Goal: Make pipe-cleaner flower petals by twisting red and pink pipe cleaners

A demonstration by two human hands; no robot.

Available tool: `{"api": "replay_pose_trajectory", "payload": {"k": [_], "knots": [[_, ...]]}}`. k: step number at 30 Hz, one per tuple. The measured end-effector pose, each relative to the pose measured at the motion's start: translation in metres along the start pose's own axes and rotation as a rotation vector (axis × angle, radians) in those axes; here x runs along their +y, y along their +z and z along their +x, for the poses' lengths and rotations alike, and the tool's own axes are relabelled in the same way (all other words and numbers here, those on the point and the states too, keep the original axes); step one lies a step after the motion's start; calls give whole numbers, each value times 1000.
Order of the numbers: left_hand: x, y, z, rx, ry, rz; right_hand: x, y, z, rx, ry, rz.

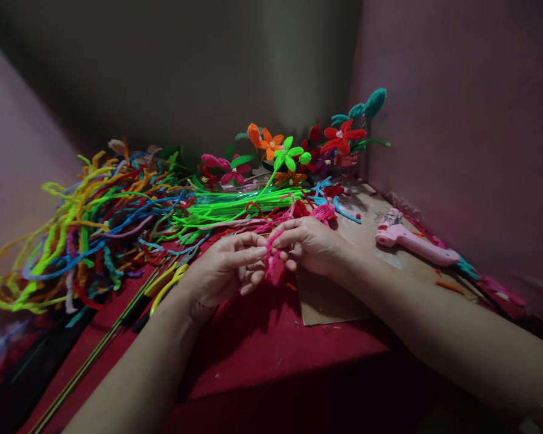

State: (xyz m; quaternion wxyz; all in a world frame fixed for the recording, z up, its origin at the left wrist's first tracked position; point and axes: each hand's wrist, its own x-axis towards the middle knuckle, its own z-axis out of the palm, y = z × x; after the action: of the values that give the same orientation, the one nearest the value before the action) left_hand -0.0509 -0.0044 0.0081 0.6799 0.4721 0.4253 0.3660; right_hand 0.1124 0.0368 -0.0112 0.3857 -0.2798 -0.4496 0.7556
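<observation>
Between my two hands is a pink pipe cleaner (271, 265), bent and hanging down a little over the red cloth. My left hand (228, 262) pinches it from the left with thumb and forefinger. From the other side my right hand (305, 244) grips its upper part between the fingertips. Just behind my hands lie more pink and red pipe cleaners (328, 211), partly hidden by my right hand. Yellow-handled pliers (167, 286) rest beside my left wrist.
Loose coloured pipe cleaners (95, 229) heap at the left, with bright green stems (226, 208) alongside. Finished pipe-cleaner flowers (289, 154) stand at the back. A pink glue gun (416, 244) lies on cardboard (330, 298) at the right, near the wall (461, 120).
</observation>
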Motion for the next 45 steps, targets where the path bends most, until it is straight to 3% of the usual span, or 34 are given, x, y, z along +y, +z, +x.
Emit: {"api": "replay_pose_trajectory", "payload": {"k": [5, 11, 17, 23, 29, 38, 45], "knots": [[-3, -2, 2, 69, -54, 121, -3, 2, -3, -15, 37, -54], [-4, -2, 4, 170, 78, 173, -4, 1, -3, 32, -28, -42], [-1, 0, 1, 193, 118, 261, -5, 1, -4, 55, -109, -224], [-1, 3, 0, 240, 84, 295, -5, 2, -5, 62, -355, -650], [-2, 2, 0, 198, 36, 323, -2, 2, -7, -39, -622, -960], [2, 5, -3, 215, 40, 436, -5, 1, -9, -122, -639, -1081], [1, 12, -1, 264, 42, 497, 1, 3, -8, -69, -626, -1190]]}}
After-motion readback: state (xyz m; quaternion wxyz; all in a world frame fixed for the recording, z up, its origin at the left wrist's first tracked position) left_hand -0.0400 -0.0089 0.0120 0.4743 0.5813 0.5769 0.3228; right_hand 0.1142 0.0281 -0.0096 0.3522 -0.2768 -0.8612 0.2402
